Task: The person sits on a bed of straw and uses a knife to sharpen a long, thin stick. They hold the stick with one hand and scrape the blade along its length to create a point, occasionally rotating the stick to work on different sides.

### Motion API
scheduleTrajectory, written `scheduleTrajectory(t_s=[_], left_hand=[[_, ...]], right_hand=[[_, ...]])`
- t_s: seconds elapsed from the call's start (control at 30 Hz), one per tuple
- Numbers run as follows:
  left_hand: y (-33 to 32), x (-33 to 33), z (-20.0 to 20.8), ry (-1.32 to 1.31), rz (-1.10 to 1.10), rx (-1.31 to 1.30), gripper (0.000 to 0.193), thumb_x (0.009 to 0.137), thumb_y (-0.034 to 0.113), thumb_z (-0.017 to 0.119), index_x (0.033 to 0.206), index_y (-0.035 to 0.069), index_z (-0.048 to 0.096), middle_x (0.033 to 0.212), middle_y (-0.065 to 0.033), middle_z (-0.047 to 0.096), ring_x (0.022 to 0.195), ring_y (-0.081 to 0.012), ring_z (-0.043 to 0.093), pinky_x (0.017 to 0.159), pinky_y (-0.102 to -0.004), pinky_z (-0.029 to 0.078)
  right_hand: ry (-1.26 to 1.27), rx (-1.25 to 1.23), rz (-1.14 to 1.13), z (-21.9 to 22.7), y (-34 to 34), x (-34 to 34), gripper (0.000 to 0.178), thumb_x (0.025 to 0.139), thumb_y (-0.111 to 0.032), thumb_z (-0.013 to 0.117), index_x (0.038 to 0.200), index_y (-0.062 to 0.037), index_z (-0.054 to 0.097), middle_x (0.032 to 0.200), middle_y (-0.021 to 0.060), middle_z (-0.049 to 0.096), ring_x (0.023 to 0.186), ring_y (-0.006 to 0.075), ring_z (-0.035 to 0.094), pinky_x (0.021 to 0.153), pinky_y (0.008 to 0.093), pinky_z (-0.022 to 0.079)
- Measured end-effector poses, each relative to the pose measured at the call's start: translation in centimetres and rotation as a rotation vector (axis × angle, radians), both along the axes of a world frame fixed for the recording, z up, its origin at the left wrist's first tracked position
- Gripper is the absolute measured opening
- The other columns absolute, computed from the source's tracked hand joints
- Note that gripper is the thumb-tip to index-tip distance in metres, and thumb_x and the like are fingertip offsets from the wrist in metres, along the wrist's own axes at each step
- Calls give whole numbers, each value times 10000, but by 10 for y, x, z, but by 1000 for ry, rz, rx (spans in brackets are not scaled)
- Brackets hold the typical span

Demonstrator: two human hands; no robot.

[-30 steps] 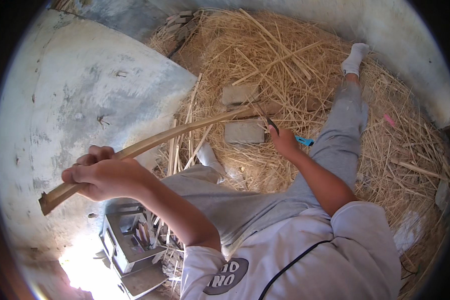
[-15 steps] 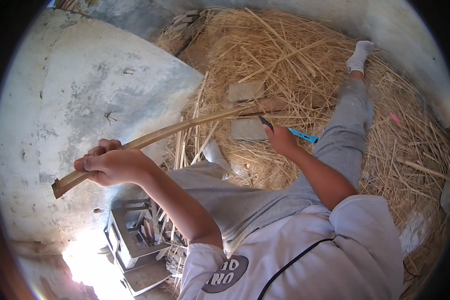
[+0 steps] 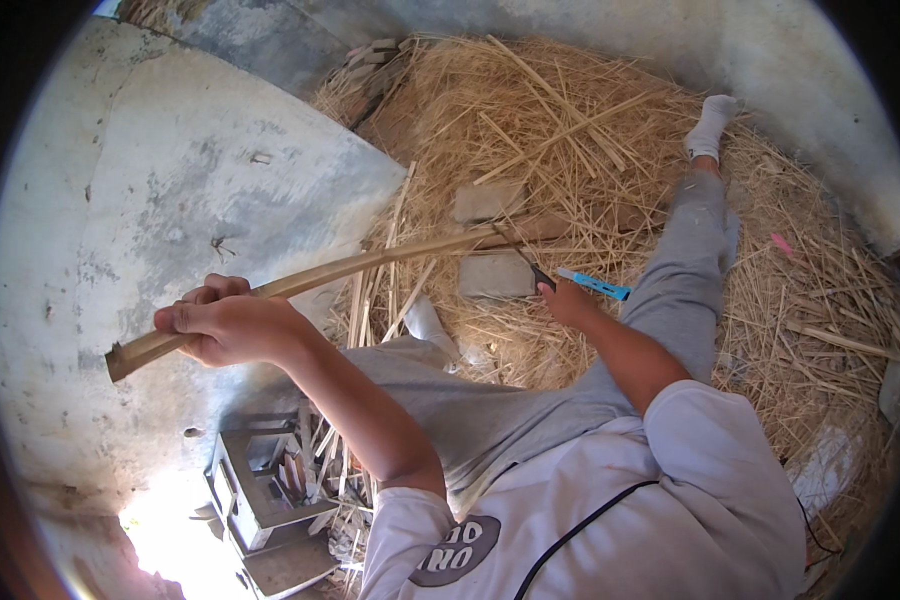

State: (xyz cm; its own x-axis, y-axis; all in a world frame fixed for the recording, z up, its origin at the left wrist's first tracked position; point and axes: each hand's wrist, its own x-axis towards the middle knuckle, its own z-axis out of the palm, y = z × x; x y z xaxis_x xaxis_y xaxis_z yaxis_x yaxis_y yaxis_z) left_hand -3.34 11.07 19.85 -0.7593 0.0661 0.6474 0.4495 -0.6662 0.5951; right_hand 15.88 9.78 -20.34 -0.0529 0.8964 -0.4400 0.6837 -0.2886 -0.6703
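My left hand [image 3: 225, 322] is closed round a long split bamboo pole [image 3: 370, 260] near its near-left end. The pole slants away to the right, and its far part rests over the straw by a brick. My right hand [image 3: 570, 303] grips the black handle of a thin, dark-bladed tool [image 3: 520, 255]. Its blade tip meets or overlaps the pole's far part; whether it cuts into it I cannot tell. Just beyond that hand, beside my leg, lies a slim turquoise tool [image 3: 595, 285] with a pale tip.
Loose straw and bamboo strips [image 3: 560, 120] cover the floor around my outstretched leg [image 3: 685, 260]. Two bricks [image 3: 495, 275] lie by the pole. A stained wall [image 3: 170, 200] rises on the left. Below it stands a grey box-like unit [image 3: 260, 490] with scraps inside.
My right hand has drawn back slightly toward me, and the tool's blade now shows reaching to the pole. My left hand keeps its hold on the pole. The view has shifted slightly.
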Motion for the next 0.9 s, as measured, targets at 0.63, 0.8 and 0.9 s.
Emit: scheduleTrajectory(t_s=[0.63,0.8,0.9], left_hand=[[-7,-25,-12,-55,27,23,439,1024,437,485,745,133,334,604,38,225,468,-74,239,394,-241,162],[-12,-20,-7,-47,-4,15,437,1021,453,480,769,118,358,618,34,236,471,-76,251,395,-242,165],[-11,-31,-14,-38,9,30,436,1027,447,470,771,112,359,614,31,235,469,-79,253,394,-245,168]], right_hand=[[417,535,-177,53,7,-23,467,1018,-418,424,1167,12,528,790,206,629,741,362,653,659,459,477],[-150,147,-59,-68,9,-20,498,1030,-453,362,1013,10,544,741,164,638,681,351,649,630,434,507],[-54,44,-50,-48,3,-22,587,1018,-507,364,959,29,594,737,161,649,663,340,646,648,439,522]])
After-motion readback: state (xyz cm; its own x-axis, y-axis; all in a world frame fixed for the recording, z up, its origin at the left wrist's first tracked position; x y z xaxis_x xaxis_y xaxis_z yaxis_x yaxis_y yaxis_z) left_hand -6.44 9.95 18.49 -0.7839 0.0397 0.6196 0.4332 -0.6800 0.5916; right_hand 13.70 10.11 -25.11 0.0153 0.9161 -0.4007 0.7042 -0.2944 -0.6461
